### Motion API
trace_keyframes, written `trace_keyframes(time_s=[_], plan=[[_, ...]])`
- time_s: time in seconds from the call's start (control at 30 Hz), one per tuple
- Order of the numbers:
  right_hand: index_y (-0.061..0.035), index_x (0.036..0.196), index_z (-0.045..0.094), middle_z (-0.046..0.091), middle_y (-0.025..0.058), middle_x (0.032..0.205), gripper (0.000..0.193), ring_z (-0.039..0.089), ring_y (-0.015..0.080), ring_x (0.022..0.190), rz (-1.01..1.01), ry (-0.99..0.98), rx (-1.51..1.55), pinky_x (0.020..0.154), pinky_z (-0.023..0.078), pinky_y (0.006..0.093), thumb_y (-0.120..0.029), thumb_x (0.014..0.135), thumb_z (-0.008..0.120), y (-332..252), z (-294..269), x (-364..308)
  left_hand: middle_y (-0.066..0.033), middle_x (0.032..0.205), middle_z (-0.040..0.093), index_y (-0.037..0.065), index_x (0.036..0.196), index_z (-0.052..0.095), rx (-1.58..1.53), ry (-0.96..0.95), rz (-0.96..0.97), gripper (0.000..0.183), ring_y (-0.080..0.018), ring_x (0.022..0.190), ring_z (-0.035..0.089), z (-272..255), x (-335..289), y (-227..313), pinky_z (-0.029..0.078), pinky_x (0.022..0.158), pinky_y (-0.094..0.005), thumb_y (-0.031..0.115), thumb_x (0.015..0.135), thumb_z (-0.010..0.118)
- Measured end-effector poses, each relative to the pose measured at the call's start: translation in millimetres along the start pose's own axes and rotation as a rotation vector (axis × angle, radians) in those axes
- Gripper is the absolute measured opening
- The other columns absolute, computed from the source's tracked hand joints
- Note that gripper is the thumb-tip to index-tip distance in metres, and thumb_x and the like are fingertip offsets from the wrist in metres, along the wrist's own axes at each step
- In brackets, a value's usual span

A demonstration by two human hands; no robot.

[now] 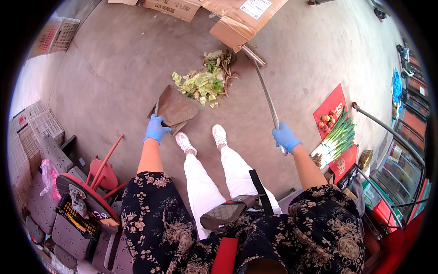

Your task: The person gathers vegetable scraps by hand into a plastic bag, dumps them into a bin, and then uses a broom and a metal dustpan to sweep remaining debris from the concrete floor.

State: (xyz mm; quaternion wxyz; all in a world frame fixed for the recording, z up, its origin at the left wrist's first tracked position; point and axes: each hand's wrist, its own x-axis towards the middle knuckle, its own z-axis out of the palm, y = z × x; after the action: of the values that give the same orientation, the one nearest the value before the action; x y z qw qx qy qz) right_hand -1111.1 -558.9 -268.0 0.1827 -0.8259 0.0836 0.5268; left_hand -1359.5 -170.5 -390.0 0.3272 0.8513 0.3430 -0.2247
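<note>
In a blue glove, my left hand (pixel 156 129) is closed round the handle of a brown dustpan (pixel 175 108), whose pan rests on or just above the floor before my left foot. My right hand (pixel 285 136), gloved the same way, grips the long metal handle of a broom (pixel 266 91). The broom's head (pixel 254 55) lies farther off, beside a cardboard flap and partly behind it. Between dustpan and broom sits a heap of green leafy vegetable scraps (pixel 207 82) with some brownish bits. A gap of floor separates the dustpan from the heap.
Flattened cardboard (pixel 244 23) spreads at the far side. On the right, spring onions (pixel 335 137) and round reddish-brown produce (pixel 326 123) lie on red sheets. Grey seats (pixel 68 233) and a red round stool (pixel 102 173) stand at left, near plastic crates (pixel 43 125).
</note>
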Motion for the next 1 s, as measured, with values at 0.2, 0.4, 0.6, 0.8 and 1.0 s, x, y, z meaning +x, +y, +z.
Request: trace_keyframes(time_s=[0.2, 0.4, 0.6, 0.8, 1.0], plan=[[0.0085, 0.095, 0.043, 0.056, 0.0274, 0.079, 0.025, 0.061, 0.0352, 0.068, 0.062, -0.073, -0.265, 0.055, 0.049, 0.0401, -0.010, 0.078, 0.045, -51.5, 51.5, 15.7, -0.0124, 0.087, 0.050, 0.003, 0.077, 0.053, -0.013, -0.051, 0.081, 0.037, -0.0301, 0.075, 0.055, -23.3, 33.8, -35.6, 0.046, 0.067, -0.0356, 0.009, 0.050, 0.078], [0.0099, 0.099, 0.040, 0.056, 0.0314, 0.090, 0.031, 0.057, 0.0409, 0.088, 0.000, -0.135, -0.461, 0.073, 0.047, 0.0417, -0.011, 0.078, 0.048, -43.1, 123.9, -32.8, -0.0153, 0.101, 0.047, 0.005, 0.084, 0.054, 0.089, -0.117, 0.293, 0.040, -0.0344, 0.088, 0.053, -53.4, 52.6, -32.7, 0.045, 0.075, -0.0396, 0.010, 0.052, 0.077], [0.0066, 0.094, 0.043, 0.058, 0.0287, 0.087, 0.025, 0.057, 0.0412, 0.085, -0.035, -0.170, -0.570, 0.074, 0.046, 0.0441, -0.012, 0.077, 0.047, -27.8, 157.9, -79.4, -0.0192, 0.115, 0.047, 0.006, 0.081, 0.053, 0.141, -0.201, 0.285, 0.038, -0.0345, 0.099, 0.050, -59.7, 59.2, -19.7, 0.044, 0.081, -0.0366, 0.010, 0.052, 0.076], [0.0020, 0.084, 0.048, 0.057, 0.0266, 0.074, 0.019, 0.058, 0.0412, 0.070, -0.148, 0.048, -0.311, 0.062, 0.045, 0.0458, -0.016, 0.080, 0.047, 6.3, 139.6, -121.7, -0.0272, 0.129, 0.032, 0.006, 0.082, 0.052, 0.094, -0.173, 0.306, 0.043, -0.0366, 0.106, 0.047, -32.5, 45.7, -64.9, 0.043, 0.084, -0.0366, 0.015, 0.051, 0.080], [0.0046, 0.084, 0.047, 0.056, 0.0229, 0.067, 0.024, 0.058, 0.0320, 0.053, 0.097, 0.136, -0.006, 0.049, 0.046, 0.0387, -0.019, 0.079, 0.050, 24.7, 124.0, -130.0, -0.0251, 0.135, 0.022, 0.011, 0.113, 0.044, 0.427, 0.124, 0.064, 0.073, -0.0342, 0.100, 0.052, -31.2, 15.7, -16.5, 0.041, 0.087, -0.0397, 0.020, 0.051, 0.082]])
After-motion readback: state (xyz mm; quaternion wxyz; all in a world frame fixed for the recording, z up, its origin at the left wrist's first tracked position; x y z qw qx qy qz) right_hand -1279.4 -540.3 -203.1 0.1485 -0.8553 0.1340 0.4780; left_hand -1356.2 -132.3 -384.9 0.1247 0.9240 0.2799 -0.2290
